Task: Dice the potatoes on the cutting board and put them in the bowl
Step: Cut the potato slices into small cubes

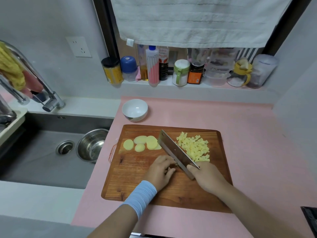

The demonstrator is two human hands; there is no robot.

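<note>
Light is falling soft and even from above; the scene is reading fairly bright but flat, with a cool cast. Left hand (160, 170) and right hand (205, 177) are throwing only faint, diffuse shadows onto the board (133, 179). Cleaver (173, 150) blade is giving a dull grey sheen. Steel bowl (91, 146) and tap (53, 100) are catching small highlights; white bowl (135, 107) is showing one glint. Towel (197, 19) up top is washing out pale. Wide lens is bowing the window frame (104, 31) and walls (42, 23) toward the edges. Centre is rendering sharpest; jars (112, 71) on the sill (188, 87) are smearing, labels unreadable, and the yellow cloth (10, 69) at the left edge is blurring.
</note>
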